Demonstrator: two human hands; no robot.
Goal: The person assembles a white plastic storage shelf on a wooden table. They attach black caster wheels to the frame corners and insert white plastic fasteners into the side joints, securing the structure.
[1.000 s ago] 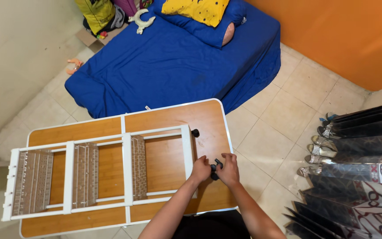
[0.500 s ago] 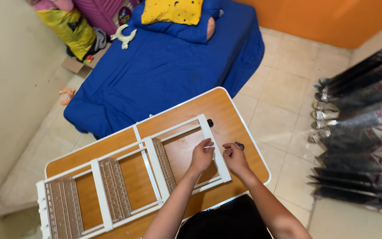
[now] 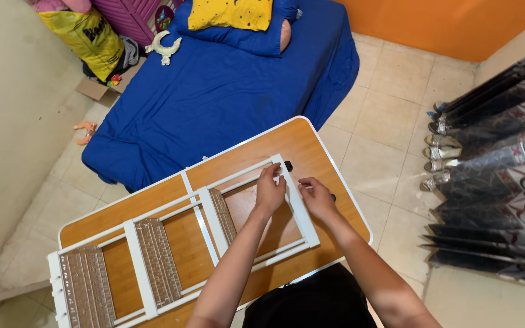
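A white shelf rack (image 3: 211, 218) with clear ribbed shelves lies flat on a wooden folding table (image 3: 311, 152). My left hand (image 3: 270, 189) grips the rack's right end bar near its far corner. My right hand (image 3: 315, 197) rests palm down just right of that bar, with its fingertips reaching toward it. A small black caster (image 3: 333, 197) peeks out on the table at the right edge of this hand. A second black caster (image 3: 288, 165) sits at the rack's far right corner.
A blue mattress (image 3: 214, 91) with a yellow pillow (image 3: 231, 13) lies on the tiled floor beyond the table. Bags stand at the top left by the wall. Shoes (image 3: 442, 149) and patterned dark cloth (image 3: 499, 200) line the right side.
My left hand slid up the end bar toward the far corner. My right hand moved closer to the bar and now lies partly over the black caster. The view shifted slightly.
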